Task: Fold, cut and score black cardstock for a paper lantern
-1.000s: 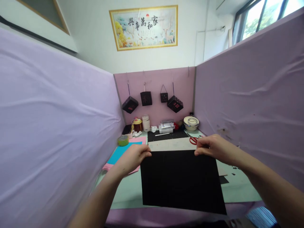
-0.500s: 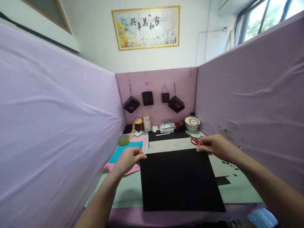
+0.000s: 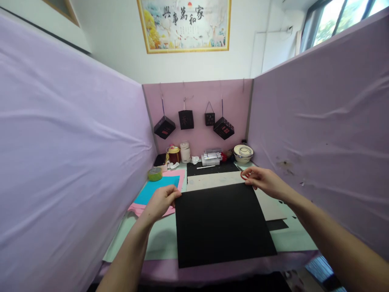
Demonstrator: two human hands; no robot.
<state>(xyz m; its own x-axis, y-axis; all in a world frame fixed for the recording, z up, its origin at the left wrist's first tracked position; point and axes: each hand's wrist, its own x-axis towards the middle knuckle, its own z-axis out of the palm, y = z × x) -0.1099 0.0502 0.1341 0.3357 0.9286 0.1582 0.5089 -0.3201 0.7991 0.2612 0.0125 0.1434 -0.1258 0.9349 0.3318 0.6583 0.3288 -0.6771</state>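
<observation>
1 head-worn view here, looking forward and slightly down along the counter (image 3: 158,239), close above both forearms, facing the pink back panel (image 3: 197,97) with purple partitions (image 3: 60,142) flanking each side.

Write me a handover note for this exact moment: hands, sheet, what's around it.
Left hand: grip pinching the far left corner of the black sheet.
Right hand: grip pinching the far right corner.
Sheet: flat on the table, near edge overhanging the front; far edge overlaps a pale board.
Nearby: red scissors just behind the right hand; blue paper on pink paper to the left; tape roll beyond them.
Done: sheet laid out, uncut, unfolded.
Left: all cutting or folding; both hands are only on the corners.
</observation>
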